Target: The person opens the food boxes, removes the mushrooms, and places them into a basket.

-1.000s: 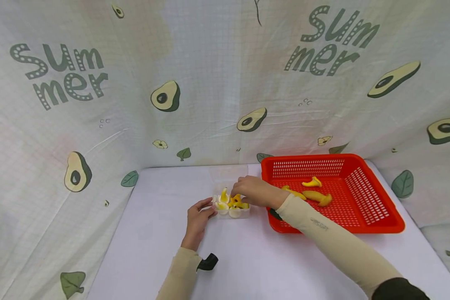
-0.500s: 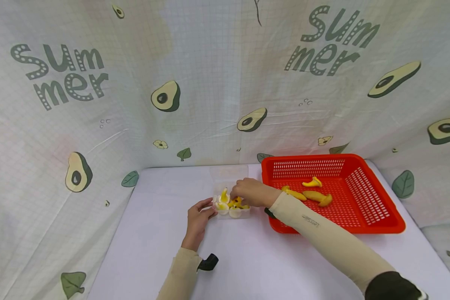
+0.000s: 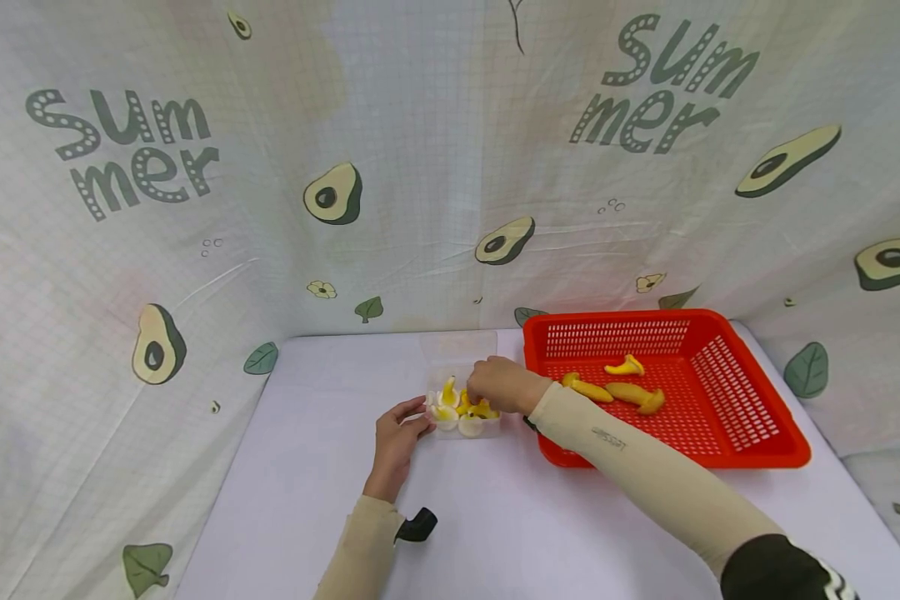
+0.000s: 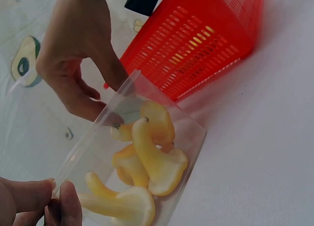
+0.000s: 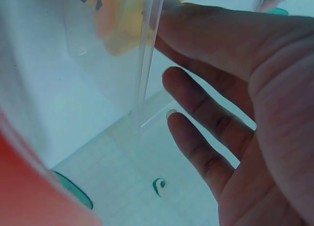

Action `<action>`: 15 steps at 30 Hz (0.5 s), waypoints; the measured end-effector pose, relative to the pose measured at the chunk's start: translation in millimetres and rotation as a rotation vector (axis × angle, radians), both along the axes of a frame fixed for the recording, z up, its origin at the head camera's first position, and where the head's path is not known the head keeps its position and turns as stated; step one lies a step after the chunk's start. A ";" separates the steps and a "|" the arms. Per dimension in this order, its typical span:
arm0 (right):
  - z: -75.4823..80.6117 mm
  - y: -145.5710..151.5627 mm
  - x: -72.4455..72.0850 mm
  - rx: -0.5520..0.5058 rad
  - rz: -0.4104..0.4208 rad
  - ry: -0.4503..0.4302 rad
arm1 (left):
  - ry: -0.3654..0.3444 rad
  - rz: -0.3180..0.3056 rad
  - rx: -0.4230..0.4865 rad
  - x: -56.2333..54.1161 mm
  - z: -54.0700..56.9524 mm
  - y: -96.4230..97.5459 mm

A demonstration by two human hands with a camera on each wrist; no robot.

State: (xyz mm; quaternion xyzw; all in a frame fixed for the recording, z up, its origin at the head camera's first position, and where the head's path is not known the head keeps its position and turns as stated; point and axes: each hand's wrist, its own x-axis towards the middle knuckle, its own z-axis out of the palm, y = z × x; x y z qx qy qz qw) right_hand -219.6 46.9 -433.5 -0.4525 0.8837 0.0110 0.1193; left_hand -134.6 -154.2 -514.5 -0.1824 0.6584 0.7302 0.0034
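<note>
A clear plastic box (image 3: 487, 433) (image 4: 78, 150) holds several yellow mushrooms (image 3: 444, 412) with pale caps. My left hand (image 3: 396, 437) (image 4: 32, 204) pinches the box's left rim between thumb and fingers. My right hand (image 3: 506, 383) (image 4: 78, 49) reaches over the opposite rim, thumb and forefinger curled in at the dark stem end of one mushroom (image 4: 158, 120). Their tips are partly hidden by the plastic. In the right wrist view, the other fingers (image 5: 203, 106) hang loosely outside the wall. More mushrooms (image 4: 162, 162) lie crosswise beside that one.
To the right stands a red perforated basket (image 3: 720, 454) (image 4: 196, 44) with several yellow-brown mushrooms (image 3: 633, 396) inside. My right forearm crosses its near left corner. The box's clear lid (image 3: 457, 344) lies folded back. A patterned cloth (image 3: 420, 125) hangs behind the white table (image 3: 307, 433).
My right hand has shifted slightly right within the box, and its forearm has drawn left and toward me. My left hand stays on the rim.
</note>
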 end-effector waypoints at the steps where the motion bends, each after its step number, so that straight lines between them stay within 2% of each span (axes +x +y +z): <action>1: -0.2 -1.0 0.0 0.009 0.006 0.013 | 0.001 0.001 0.000 -0.2 0.0 0.1; 6: -0.8 -5.0 -0.3 0.055 0.018 0.044 | 0.010 0.002 -0.001 -1.1 -1.1 0.4; 15: -13.3 -16.1 -1.4 0.037 0.011 -0.015 | 0.012 0.003 0.000 -0.3 -0.5 -0.3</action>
